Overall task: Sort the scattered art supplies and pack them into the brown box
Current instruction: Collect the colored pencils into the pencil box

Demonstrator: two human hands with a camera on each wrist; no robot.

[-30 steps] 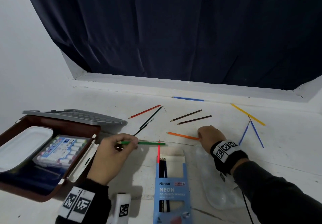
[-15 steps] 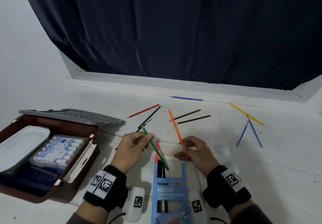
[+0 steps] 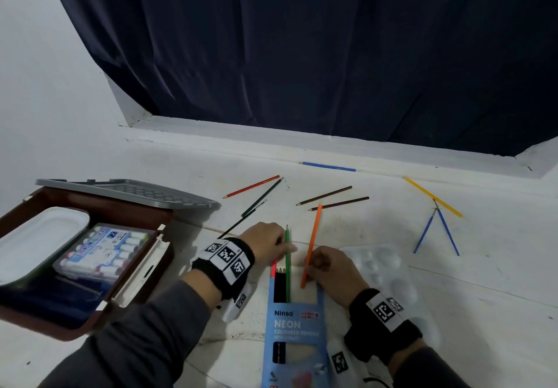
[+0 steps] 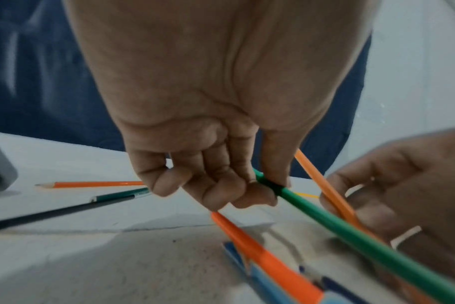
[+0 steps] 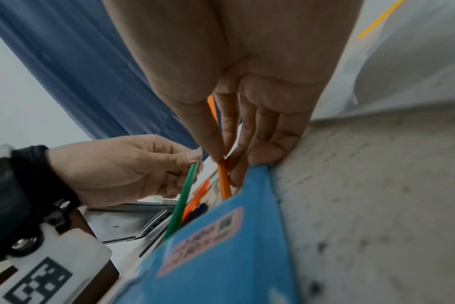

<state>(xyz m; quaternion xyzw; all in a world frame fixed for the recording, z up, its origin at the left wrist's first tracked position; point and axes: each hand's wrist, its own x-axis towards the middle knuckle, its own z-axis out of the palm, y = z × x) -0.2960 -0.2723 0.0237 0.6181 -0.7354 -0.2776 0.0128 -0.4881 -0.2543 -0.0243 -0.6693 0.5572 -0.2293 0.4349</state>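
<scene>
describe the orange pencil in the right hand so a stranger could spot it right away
Find the blue pencil carton lying near the front edge of the white surface. At its open top two hands each hold a pencil. The orange pencil is pinched by the right hand, beside the green pencil.

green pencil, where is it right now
In the head view the green pencil is low and centre, pinched by the left hand, its lower end entering the blue pencil box, just left of the orange pencil.
</scene>
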